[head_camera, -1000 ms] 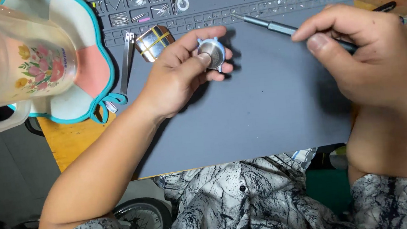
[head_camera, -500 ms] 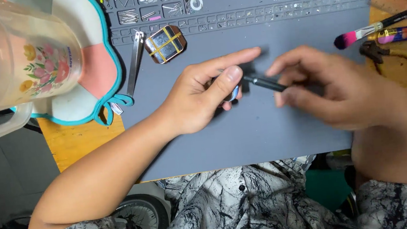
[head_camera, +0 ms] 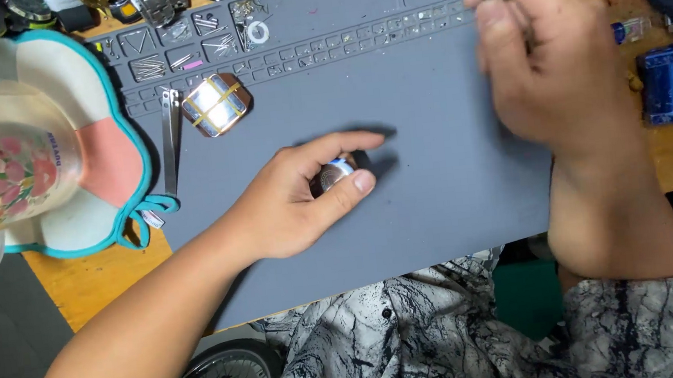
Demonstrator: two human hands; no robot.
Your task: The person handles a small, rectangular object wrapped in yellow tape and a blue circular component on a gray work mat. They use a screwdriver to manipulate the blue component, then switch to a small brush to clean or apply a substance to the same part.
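Note:
My left hand [head_camera: 296,197] rests on the grey work mat [head_camera: 433,171] and pinches a small round silver watch case [head_camera: 333,173] between thumb and fingers. My right hand [head_camera: 554,61] is raised over the mat's upper right, blurred by motion, with its fingers closed around a thin dark tool [head_camera: 522,19] that is mostly hidden. The two hands are well apart, about a hand's width of bare mat between them.
A square gold-banded watch case [head_camera: 217,106] and steel tweezers [head_camera: 170,139] lie at the mat's upper left. A floral glass mug [head_camera: 2,176] stands on a teal-edged coaster [head_camera: 109,178] at left. Small parts fill the mat's top compartments [head_camera: 256,32]. A blue block [head_camera: 666,83] sits right.
My right hand has pulled away from the watch case, up and to the right, with the tool in it. My left hand stays on the case, lower on the mat.

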